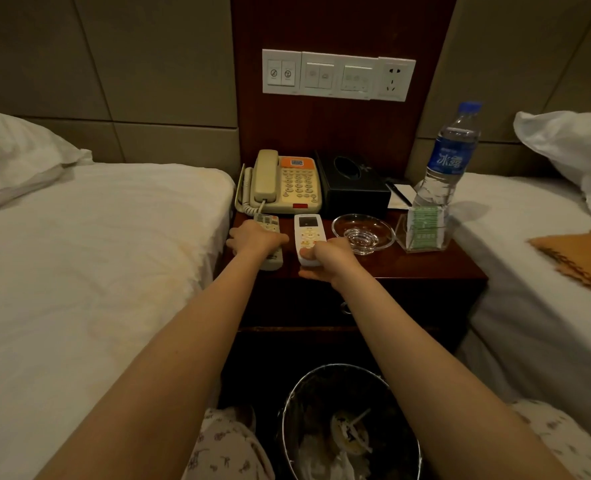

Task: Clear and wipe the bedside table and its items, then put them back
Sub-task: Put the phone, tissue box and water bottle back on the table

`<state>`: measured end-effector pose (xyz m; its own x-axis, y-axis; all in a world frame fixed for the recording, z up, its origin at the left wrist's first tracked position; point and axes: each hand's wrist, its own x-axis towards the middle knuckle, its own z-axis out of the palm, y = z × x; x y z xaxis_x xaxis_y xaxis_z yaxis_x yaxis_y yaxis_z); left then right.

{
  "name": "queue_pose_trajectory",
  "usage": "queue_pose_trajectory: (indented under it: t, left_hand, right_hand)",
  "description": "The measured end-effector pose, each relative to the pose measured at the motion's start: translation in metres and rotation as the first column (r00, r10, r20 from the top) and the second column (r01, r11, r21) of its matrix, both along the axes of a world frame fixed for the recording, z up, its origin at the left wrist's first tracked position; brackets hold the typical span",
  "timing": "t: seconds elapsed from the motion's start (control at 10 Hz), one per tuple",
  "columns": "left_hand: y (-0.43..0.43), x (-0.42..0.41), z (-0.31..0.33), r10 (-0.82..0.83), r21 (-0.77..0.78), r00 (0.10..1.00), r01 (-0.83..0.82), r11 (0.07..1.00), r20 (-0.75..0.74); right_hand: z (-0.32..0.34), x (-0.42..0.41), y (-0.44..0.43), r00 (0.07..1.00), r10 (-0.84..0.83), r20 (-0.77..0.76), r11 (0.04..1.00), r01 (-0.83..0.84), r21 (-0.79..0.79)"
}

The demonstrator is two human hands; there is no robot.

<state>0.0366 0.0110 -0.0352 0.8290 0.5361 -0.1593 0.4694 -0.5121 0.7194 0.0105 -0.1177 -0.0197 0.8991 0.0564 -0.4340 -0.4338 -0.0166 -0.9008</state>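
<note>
The dark wooden bedside table [408,268] stands between two beds. On it lie a grey remote [270,225] at the front left and a white remote [307,233] beside it. My left hand [256,239] is closed over the grey remote. My right hand [328,259] grips the near end of the white remote, thumb on top. Behind them sit a beige telephone [283,183] and a black tissue box [351,185]. A glass ashtray [363,233], a clear holder with green packets [424,230] and a water bottle [450,157] are at the right.
White beds flank the table, left bed [96,254] and right bed [529,254]; an orange cloth [578,258] lies on the right one. A notepad [399,194] sits behind the bottle. A metal waste bin [349,427] with rubbish stands on the floor before the table. Wall switches [337,76] are above.
</note>
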Motion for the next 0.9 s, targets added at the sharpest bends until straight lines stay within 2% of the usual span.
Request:
queue_pose_trajectory:
  t: [0.2,0.3,0.6,0.8,0.9]
  left_hand:
    - [0.0,0.001,0.002,-0.022,0.0,0.999,0.022,1.0,-0.033]
    - [-0.002,-0.001,0.003,-0.015,-0.011,0.999,0.014,1.0,-0.033]
    - [0.002,-0.004,0.006,-0.061,0.019,0.997,0.062,0.998,-0.04]
    - [0.01,-0.007,0.009,-0.095,0.049,0.995,0.097,0.994,-0.039]
    - [0.013,-0.011,0.013,-0.121,0.023,0.992,0.12,0.993,0.028]
  right_hand:
    - [-0.005,0.003,-0.001,0.999,0.035,0.029,0.99,-0.03,-0.135]
    - [-0.006,0.006,-0.002,0.999,0.031,0.028,0.99,-0.027,-0.139]
    - [-0.003,0.003,-0.006,0.991,0.086,0.098,0.952,-0.053,-0.303]
    - [0.0,-0.004,-0.007,0.988,0.095,0.125,0.941,-0.048,-0.335]
    - [-0.002,-0.004,-0.005,0.986,0.085,0.146,0.916,-0.02,-0.402]
